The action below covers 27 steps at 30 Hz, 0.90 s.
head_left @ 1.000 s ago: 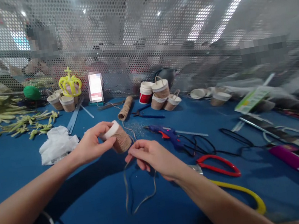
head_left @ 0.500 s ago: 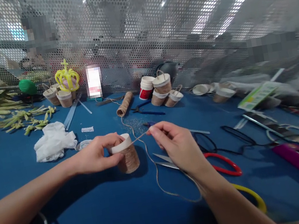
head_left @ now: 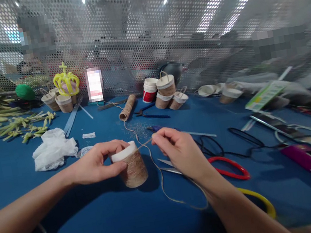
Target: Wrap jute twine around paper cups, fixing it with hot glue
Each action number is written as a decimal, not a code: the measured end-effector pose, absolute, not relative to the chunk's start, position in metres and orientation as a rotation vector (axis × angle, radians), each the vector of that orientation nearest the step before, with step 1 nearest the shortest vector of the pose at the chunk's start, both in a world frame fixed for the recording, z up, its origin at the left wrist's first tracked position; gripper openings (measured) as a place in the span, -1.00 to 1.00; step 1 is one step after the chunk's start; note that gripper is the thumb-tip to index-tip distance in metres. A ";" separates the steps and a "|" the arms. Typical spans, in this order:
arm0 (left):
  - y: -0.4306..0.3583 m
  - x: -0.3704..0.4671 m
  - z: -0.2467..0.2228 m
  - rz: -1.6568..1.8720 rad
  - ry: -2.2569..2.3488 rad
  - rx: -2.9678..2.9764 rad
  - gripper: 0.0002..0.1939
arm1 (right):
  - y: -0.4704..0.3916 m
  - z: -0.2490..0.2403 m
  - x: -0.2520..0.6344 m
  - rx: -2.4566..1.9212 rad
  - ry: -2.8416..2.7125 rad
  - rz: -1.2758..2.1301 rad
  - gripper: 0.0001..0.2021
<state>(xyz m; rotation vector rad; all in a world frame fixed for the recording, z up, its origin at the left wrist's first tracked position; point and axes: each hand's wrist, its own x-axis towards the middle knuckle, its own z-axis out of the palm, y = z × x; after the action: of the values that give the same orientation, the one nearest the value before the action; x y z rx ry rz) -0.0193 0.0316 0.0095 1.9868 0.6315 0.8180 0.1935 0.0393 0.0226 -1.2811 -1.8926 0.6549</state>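
Observation:
My left hand (head_left: 103,161) grips a small paper cup (head_left: 134,169) by its white rim, fingers inside and thumb against the outer wall. Brown twine is wound round the cup below the rim. My right hand (head_left: 175,147) pinches the twine (head_left: 145,143), which runs taut from the cup's upper edge. A loose length of it curls over the blue table and leads back to a twine roll (head_left: 127,108). Beneath my right hand lie scissors (head_left: 231,167) with one red and one yellow handle, their blades partly covered.
Twine-wrapped cups (head_left: 165,87) stand at the back beside a stack of paper cups (head_left: 150,89). Pliers (head_left: 155,115) lie before them. To the left are white lace fabric (head_left: 53,149), a yellow crown (head_left: 66,83) and a lit phone (head_left: 95,85). A purple power strip (head_left: 309,166) and cables lie right.
The cup has come slightly nearer and tilted, showing more of its wrapped side. My right hand has shifted a little left, still pinching the twine, and the taut stretch is shorter.

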 end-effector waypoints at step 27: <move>0.028 -0.019 0.013 0.826 0.614 1.934 -0.92 | 0.038 0.021 0.192 -1.288 -1.848 0.748 -0.78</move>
<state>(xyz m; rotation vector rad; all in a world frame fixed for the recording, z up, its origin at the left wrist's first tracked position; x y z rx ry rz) -0.0194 0.0284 0.0125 1.9341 0.6136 0.8257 0.1921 0.0383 0.0214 -1.2875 -1.8478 0.7482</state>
